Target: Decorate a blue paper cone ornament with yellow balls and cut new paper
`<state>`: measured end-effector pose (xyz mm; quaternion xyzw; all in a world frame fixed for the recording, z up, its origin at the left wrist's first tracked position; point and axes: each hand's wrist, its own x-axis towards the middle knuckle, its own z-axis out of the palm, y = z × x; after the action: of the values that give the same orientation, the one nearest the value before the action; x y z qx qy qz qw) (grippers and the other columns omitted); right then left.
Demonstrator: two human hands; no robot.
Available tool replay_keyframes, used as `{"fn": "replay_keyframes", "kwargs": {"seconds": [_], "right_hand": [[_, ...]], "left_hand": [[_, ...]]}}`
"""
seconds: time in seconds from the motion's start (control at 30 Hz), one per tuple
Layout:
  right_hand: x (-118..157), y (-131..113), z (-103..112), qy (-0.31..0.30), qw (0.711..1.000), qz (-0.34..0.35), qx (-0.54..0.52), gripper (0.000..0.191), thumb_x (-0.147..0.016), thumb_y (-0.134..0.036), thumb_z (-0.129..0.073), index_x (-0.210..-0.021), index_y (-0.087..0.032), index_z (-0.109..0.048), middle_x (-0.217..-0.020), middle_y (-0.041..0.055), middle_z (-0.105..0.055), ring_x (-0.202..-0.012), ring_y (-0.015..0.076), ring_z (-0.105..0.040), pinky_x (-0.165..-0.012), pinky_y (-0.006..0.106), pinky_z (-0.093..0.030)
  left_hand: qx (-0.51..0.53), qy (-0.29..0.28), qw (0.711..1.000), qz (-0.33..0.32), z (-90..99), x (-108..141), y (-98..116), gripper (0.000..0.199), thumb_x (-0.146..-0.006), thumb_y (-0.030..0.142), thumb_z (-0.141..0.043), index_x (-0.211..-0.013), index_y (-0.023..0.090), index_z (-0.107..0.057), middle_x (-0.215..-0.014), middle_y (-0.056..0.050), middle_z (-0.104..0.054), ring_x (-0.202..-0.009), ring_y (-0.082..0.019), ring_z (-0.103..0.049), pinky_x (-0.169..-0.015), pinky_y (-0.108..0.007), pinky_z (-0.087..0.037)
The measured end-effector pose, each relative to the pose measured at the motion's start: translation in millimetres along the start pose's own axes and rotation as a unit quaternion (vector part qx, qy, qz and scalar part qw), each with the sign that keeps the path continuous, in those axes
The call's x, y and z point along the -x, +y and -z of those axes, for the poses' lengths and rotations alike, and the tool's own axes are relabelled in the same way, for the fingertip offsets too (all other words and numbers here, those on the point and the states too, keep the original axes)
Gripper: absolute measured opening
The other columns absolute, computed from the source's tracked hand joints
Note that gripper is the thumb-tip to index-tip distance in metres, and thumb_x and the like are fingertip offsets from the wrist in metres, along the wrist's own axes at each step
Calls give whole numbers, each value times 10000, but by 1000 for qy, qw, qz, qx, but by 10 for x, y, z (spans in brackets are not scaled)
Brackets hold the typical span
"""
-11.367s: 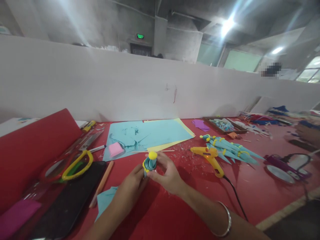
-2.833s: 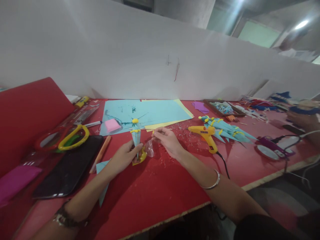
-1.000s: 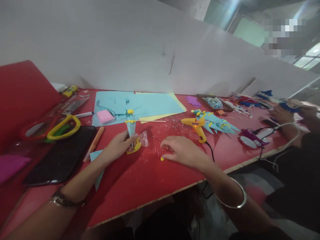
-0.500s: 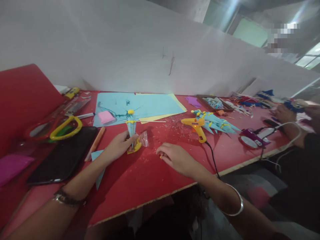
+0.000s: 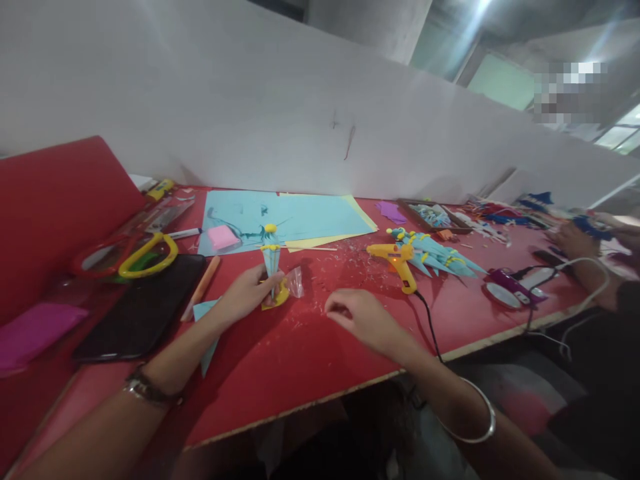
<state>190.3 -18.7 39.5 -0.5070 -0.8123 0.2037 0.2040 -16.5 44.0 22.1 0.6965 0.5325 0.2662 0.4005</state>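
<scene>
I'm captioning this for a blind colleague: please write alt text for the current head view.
A person's left hand holds a blue cone topped with a yellow ball at a red table, the right hand loosely curled nearby. Further right lie a glue gun and more blue cones.

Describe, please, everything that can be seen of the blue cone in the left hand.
The blue cone looks like paper, pale blue and narrowing downward. A yellow ball tops it, with yellow trim lower down around the wide end. It is nearly upright, its lower part held in the left hand. Whether it touches the red table is unclear.
</scene>
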Motion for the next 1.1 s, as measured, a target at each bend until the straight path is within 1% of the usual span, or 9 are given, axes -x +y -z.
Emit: {"fn": "replay_keyframes", "kwargs": {"seconds": [0.1, 0.23, 0.37, 0.47, 0.6, 0.77, 0.9, 1.0, 1.1], "right_hand": [[-104, -26, 215, 58, 995, 26, -71, 156, -778, -126, -491, -808, -182, -634, -820, 27, -647, -763, 118, -574, -695, 250, -431], [-371, -32, 361, 74, 981, 48, -175, 128, -746, -143, -526, -781, -174, -645, -853, 36, -657, -804, 126, -597, -743, 276, -456], [-662, 6, 231, 89, 940, 50, -324, 65, -703, -174, -573, -756, -157, -608, -791, 23, -657, -776, 123, -623, -768, 288, -472], [-806, 49, 49, 82, 920, 35, -381, 63, -680, -191, -593, -711, -157, -550, -660, -11, -619, -640, 116, -632, -650, 262, -501], [-890, 137, -147, 106, 908, 25, -404, 106, -724, -239, -547, -788, -155, -552, -629, -17, -600, -576, 103, -624, -566, 224, -494], [-916, 238, -212, 137, 905, 19, -401, 164, -722, -310, -558, -682, -154, -527, -540, -32, -560, -449, 84, -564, -456, 201, -452], [-932, 277, -224, 170, 898, 16, -406, 139, -702, -277, -580, -759, -168, -516, -632, -19, -587, -566, 100, -609, -566, 225, -491], [-919, 278, -248, 173, 905, 25, -387, 154, -775, -277, -487, -869, -167, -539, -758, 25, -619, -692, 108, -627, -663, 243, -503], [-864, 232, -259, 179, 927, 32, -329, 188, -819, -295, -426, -849, -170, -563, -687, 10, -607, -603, 97, -604, -595, 226, -497]], "left_hand": [[2, 10, 1000, 6, 4, -4, -6, 333, -721, 508, -431, -643, 185, -446, -474, 42, -499, -459, -131, -493, -485, -246, -365], [5, 17, 1000, -2, 9, -12, -12, 353, -713, 519, -434, -662, 172, -468, -505, 30, -519, -478, -134, -506, -486, -246, -363], [36, 6, 999, -19, 12, -2, -8, 354, -704, 518, -438, -627, 173, -460, -478, 38, -484, -449, -122, -472, -470, -245, -358], [69, -21, 997, -27, 14, 9, -13, 333, -706, 500, -453, -668, 170, -468, -495, 35, -497, -446, -120, -479, -454, -241, -369], [100, -84, 991, -32, 10, 25, -10, 310, -736, 466, -453, -778, 161, -491, -594, 16, -547, -468, -109, -518, -469, -234, -411], [122, -113, 986, -13, 1, 51, 31, 274, -744, 432, -464, -778, 163, -499, -668, 11, -561, -474, -87, -523, -487, -225, -422], [123, -123, 985, -19, -12, 56, 26, 271, -747, 432, -465, -820, 174, -509, -671, 25, -546, -480, -92, -532, -502, -236, -433], [116, -126, 985, -12, -24, 57, 23, 279, -744, 440, -466, -821, 175, -507, -664, 30, -534, -484, -93, -533, -509, -239, -439], [118, -142, 983, -7, -30, 67, 42, 278, -740, 433, -474, -843, 177, -509, -670, 33, -534, -480, -85, -530, -513, -232, -440]]}}
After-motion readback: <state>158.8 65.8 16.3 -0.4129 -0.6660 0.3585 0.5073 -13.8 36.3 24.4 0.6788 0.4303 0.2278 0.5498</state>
